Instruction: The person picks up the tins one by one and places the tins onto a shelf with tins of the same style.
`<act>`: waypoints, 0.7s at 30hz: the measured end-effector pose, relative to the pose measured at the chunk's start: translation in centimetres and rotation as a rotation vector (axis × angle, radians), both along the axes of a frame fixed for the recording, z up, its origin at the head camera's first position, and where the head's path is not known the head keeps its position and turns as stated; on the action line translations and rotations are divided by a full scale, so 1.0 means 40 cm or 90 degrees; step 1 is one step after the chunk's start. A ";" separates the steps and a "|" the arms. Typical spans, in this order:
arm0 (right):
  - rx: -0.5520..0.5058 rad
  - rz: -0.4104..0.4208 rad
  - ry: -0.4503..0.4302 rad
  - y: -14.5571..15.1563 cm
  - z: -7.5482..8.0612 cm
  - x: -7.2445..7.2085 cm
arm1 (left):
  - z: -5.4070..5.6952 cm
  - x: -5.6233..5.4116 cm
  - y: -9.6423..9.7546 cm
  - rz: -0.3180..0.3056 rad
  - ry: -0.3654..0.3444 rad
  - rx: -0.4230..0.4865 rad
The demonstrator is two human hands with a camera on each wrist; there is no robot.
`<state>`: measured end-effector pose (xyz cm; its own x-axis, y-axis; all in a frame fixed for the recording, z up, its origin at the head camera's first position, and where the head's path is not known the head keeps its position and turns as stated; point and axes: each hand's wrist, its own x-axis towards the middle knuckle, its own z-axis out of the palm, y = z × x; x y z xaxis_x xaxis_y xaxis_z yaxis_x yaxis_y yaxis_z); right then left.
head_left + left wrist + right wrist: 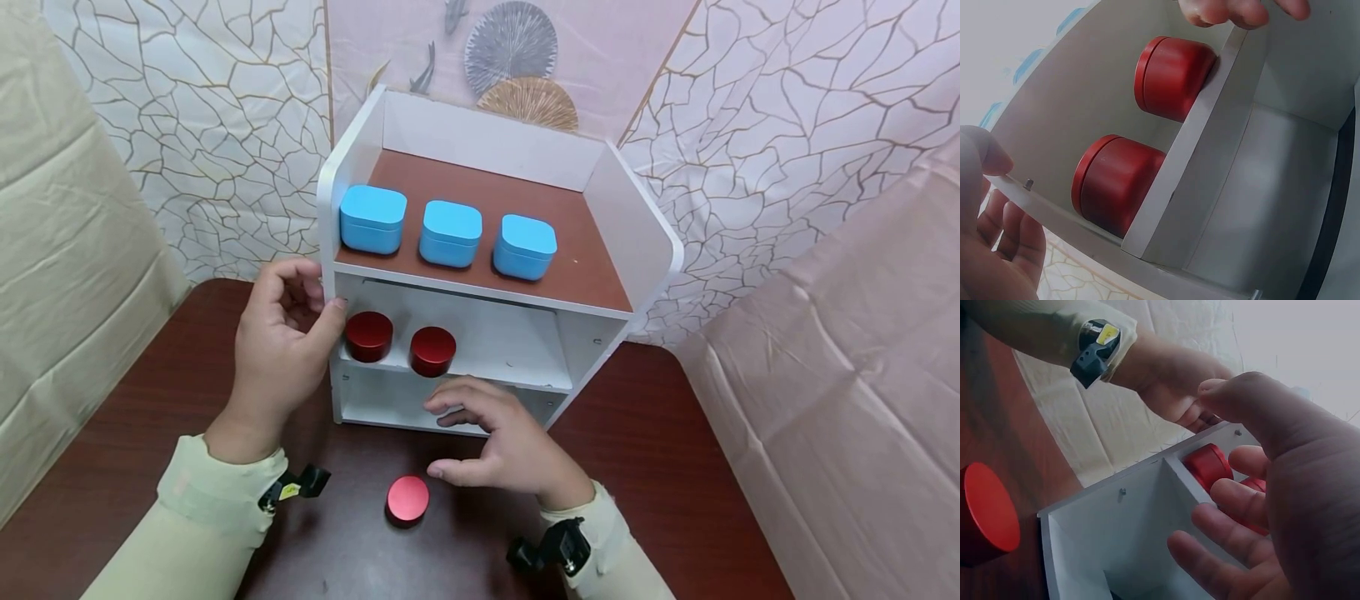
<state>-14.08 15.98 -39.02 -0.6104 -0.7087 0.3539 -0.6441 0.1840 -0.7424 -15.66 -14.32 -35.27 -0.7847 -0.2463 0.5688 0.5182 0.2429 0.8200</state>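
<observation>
A small white shelf unit [450, 287] with a brown top board stands on the table. My left hand [281, 342] holds its left side panel, thumb on the front edge and fingers bent against the outer face. Two round red tins, a left one [369, 336] and a right one [432, 351], sit on the middle shelf near its front edge. My right hand [498, 437] hovers in front of the lower shelf, thumb and fingers spread and holding nothing. A third red tin [408, 500] stands on the table, just left of the right thumb.
Along the top board's front stand three blue boxes: left [372, 218], middle [450, 233] and right [525, 247]. Raised panels enclose that board at the back and sides. The dark wooden table [630, 467] has patterned cloth hanging behind it and plain cloth at both sides.
</observation>
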 end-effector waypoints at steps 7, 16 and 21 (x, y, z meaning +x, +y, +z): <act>0.007 0.015 -0.013 0.000 -0.023 -0.006 | 0.000 -0.001 0.000 -0.003 0.001 0.003; 0.043 0.011 -0.032 0.000 -0.049 -0.013 | 0.000 0.000 0.001 -0.005 0.001 0.006; 0.055 0.027 -0.050 -0.002 -0.058 -0.017 | 0.001 0.000 0.000 -0.003 -0.001 0.007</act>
